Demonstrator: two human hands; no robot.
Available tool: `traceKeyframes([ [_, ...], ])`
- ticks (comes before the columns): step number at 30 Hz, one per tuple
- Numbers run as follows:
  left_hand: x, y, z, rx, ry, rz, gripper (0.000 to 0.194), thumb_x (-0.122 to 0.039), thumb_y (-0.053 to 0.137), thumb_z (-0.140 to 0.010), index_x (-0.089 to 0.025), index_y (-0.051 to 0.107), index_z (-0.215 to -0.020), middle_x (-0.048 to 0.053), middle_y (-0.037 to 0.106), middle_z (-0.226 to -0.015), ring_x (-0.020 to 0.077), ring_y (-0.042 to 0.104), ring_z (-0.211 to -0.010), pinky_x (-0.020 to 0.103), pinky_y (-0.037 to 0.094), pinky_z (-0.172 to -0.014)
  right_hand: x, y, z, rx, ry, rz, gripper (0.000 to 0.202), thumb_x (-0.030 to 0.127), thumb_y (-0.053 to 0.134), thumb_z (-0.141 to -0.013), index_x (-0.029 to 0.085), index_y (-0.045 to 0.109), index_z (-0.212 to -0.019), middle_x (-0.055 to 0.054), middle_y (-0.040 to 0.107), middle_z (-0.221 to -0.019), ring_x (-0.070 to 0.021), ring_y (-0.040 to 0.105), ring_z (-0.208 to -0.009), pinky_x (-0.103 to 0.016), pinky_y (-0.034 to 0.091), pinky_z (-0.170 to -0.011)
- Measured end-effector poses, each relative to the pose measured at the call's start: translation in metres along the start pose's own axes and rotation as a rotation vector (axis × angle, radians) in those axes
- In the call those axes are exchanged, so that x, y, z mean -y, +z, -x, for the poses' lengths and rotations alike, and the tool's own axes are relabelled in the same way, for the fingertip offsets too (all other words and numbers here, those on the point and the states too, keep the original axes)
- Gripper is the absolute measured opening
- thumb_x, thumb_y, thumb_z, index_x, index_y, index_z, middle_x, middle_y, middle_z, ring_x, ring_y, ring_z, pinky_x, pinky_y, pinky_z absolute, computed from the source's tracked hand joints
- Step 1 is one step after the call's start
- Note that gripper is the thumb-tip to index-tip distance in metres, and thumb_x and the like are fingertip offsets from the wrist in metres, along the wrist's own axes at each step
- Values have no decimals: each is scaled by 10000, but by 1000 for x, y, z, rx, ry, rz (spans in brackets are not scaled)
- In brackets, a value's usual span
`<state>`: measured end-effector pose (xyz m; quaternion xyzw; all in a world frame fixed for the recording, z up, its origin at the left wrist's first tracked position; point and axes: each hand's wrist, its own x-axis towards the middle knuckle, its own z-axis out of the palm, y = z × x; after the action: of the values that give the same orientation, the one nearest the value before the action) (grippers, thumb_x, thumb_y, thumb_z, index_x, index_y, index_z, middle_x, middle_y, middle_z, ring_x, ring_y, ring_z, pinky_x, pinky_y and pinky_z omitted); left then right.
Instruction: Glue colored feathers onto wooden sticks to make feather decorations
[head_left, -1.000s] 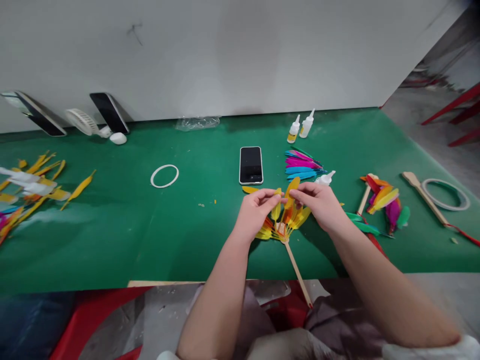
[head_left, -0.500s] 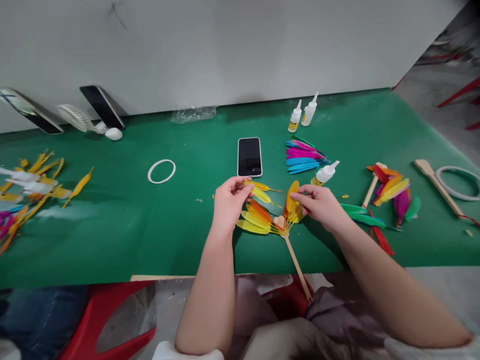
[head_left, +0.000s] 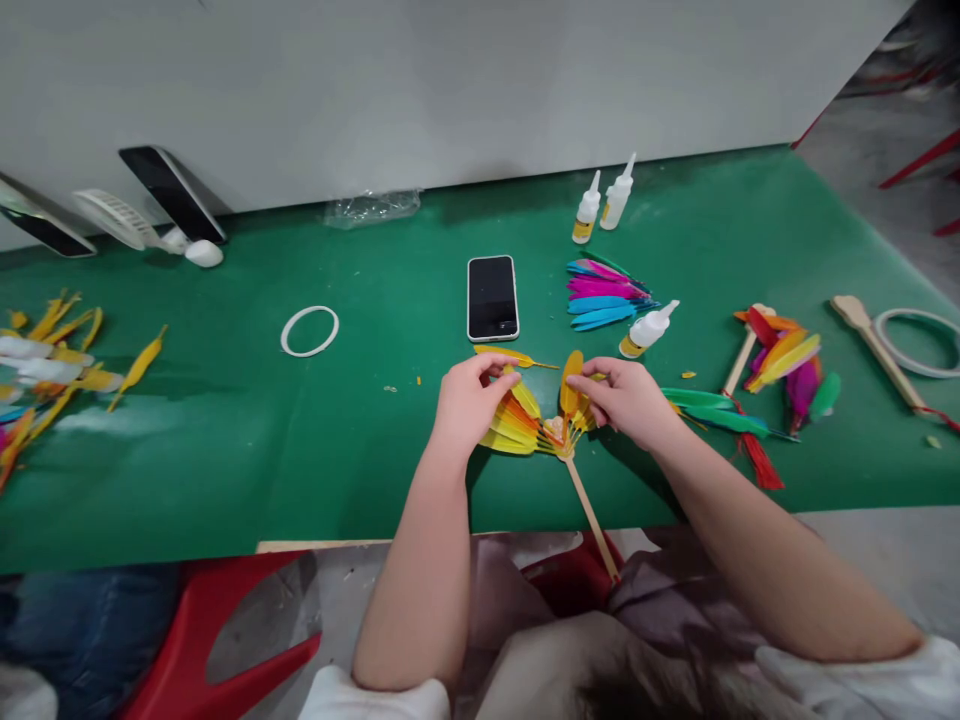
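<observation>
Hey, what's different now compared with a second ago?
The left hand has moved left, away from the right hand, pinching a yellow feather. No clear new grip or release. The right hand still pinches an orange-yellow feather; the phone and glue bottles stayed put.

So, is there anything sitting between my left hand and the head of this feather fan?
Yes, the orange and yellow feathers spread from the fan's head toward your left hand lie between them. The phone and the nearest glue bottle are farther back, out of that gap.
</observation>
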<state>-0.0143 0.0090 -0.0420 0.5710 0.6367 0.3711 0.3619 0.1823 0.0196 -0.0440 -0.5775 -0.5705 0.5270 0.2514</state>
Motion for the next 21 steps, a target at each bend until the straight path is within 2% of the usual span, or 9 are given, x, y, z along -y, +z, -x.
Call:
traceKeyframes([
  [13, 0, 4, 2, 75, 3, -7, 160, -214, 629, -707, -208, 682, -857, 9, 644, -740, 133, 550, -673, 280, 430, -670, -5, 2, -1, 8, -27, 4, 280, 473, 564, -741, 199, 509, -735, 67, 461, -343, -87, 377, -298, -212, 287, -358],
  [21, 0, 3, 3, 96, 4, -79, 166, -222, 626, -716, -214, 685, -871, 10, 643, -743, 144, 558, -683, 284, 416, -669, -4, 3, 0, 13, -6, 27, 262, 456, 563, -745, 197, 518, -747, 71, 467, -347, -74, 360, -292, -200, 264, -348],
])
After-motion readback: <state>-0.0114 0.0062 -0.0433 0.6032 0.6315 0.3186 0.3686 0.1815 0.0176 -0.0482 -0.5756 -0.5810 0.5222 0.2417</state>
